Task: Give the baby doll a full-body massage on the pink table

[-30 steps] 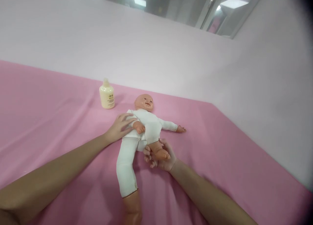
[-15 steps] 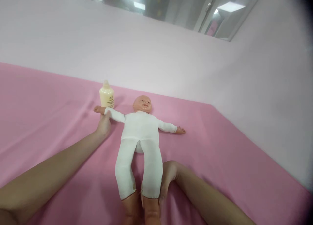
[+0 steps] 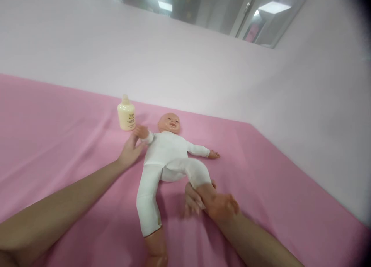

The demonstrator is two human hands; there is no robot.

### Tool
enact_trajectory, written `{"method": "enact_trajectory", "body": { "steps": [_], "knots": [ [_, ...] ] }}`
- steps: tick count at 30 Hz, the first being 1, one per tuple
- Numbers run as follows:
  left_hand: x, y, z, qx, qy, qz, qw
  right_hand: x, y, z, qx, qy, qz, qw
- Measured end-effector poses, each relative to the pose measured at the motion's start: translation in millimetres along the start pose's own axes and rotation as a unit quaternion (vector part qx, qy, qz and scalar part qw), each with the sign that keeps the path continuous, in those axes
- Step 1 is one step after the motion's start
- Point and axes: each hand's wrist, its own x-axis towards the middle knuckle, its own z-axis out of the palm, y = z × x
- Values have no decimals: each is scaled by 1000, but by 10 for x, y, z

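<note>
A baby doll (image 3: 168, 149) with a white cloth body lies face up, its head toward the wall. My left hand (image 3: 131, 149) is closed on the doll's arm at the left of the view, near the wrist, and that arm is bent up. Around the lower part of the leg at the right, my right hand (image 3: 195, 197) is wrapped; that leg is raised and bent outward, its blurred foot in front of my forearm. The doll's other leg and other arm lie stretched out on the pink sheet (image 3: 95, 189).
Just beyond my left hand stands a cream-coloured bottle (image 3: 126, 114) with a clear cap. A pale wall (image 3: 185, 73) rises behind the pink surface and along the right. Higher up, a window (image 3: 214, 12) reflects ceiling lights.
The doll's arm in my left hand has bent inward toward its body. My right hand has lifted the leg, which is now bent and swung to the right.
</note>
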Motion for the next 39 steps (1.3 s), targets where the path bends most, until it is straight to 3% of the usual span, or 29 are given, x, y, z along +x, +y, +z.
{"method": "enact_trajectory", "body": {
  "steps": [2, 4, 6, 8, 11, 14, 17, 20, 23, 27, 31, 33, 36, 39],
  "knots": [
    [-35, 58, 52, 59, -135, 52, 988, -48, -69, 67, 49, 54, -65, 995],
    [-50, 77, 86, 88, -208, 103, 969, -64, -141, 149, 102, 118, -99, 983],
    [-54, 80, 95, 102, -211, 126, 964, -55, -196, 223, 151, 165, -99, 970],
    [-62, 84, 85, 109, -201, 121, 966, -45, -220, 269, 173, 163, -75, 968],
    [-74, 82, 57, 107, -157, 73, 979, -62, -194, 261, 155, 124, -51, 979],
    [-47, 6, 29, 58, -54, 10, 997, -99, -106, 177, 102, 61, -38, 992],
    [31, -168, -14, -45, 59, -17, 997, -100, -25, 101, 82, -68, 28, 994],
    [103, -353, -74, -126, 135, -78, 980, -59, -21, 111, 13, -207, 165, 964],
    [130, -459, -115, -197, 178, -157, 951, -19, -76, 174, -92, -228, 260, 934],
    [132, -472, -119, -224, 200, -179, 937, 30, -118, 203, -106, -234, 284, 924],
    [124, -374, -98, -169, 175, -135, 961, 36, -102, 191, -90, -335, 247, 905],
    [101, -276, -77, -108, 152, -92, 978, -30, -96, 189, -33, -331, 186, 924],
    [39, -102, -23, -3, 46, -26, 999, -159, -124, 187, 69, -193, 52, 977],
    [-21, 22, 38, 104, -123, 62, 985, -181, -186, 202, 122, -64, -47, 989]
  ]
}}
